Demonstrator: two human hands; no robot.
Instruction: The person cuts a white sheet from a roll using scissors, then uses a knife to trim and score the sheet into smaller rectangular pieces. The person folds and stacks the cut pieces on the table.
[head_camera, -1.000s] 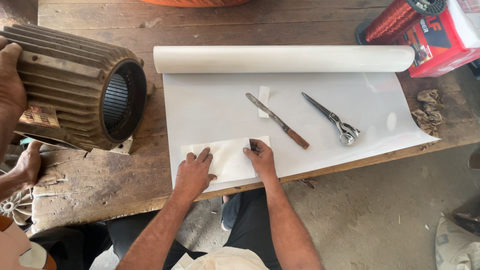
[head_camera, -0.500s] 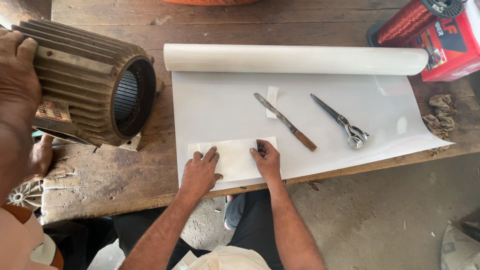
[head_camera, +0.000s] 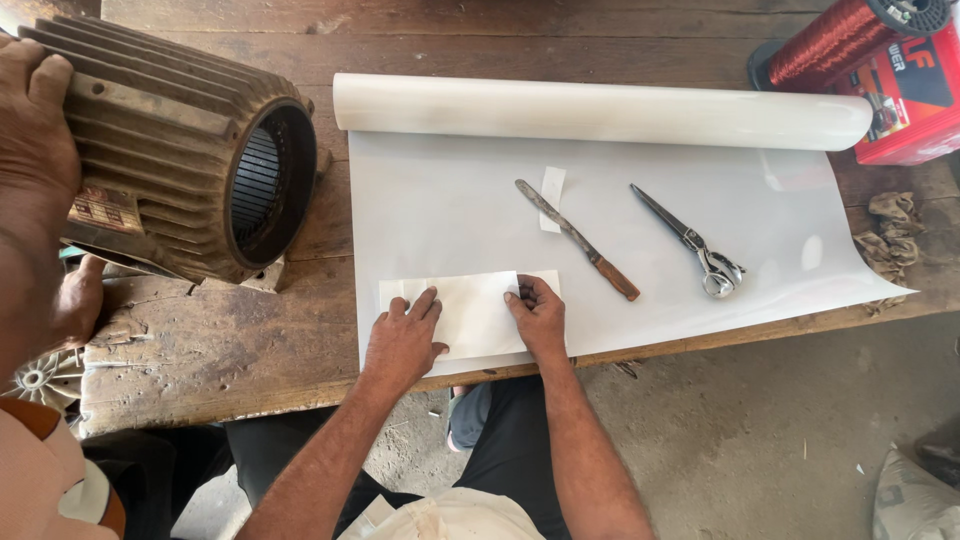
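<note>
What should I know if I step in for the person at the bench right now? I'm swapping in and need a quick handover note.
Left hand: flat, palm down on the small folded paper piece.
Right hand: fingertips pinching that piece's right edge.
The piece lies on the unrolled white sheet, near the bench edge.
Knife and scissors lie free on the sheet.
Another person's hand steadies the motor housing.
Done: one piece cut and laid flat. Left: cannot tell.
</note>
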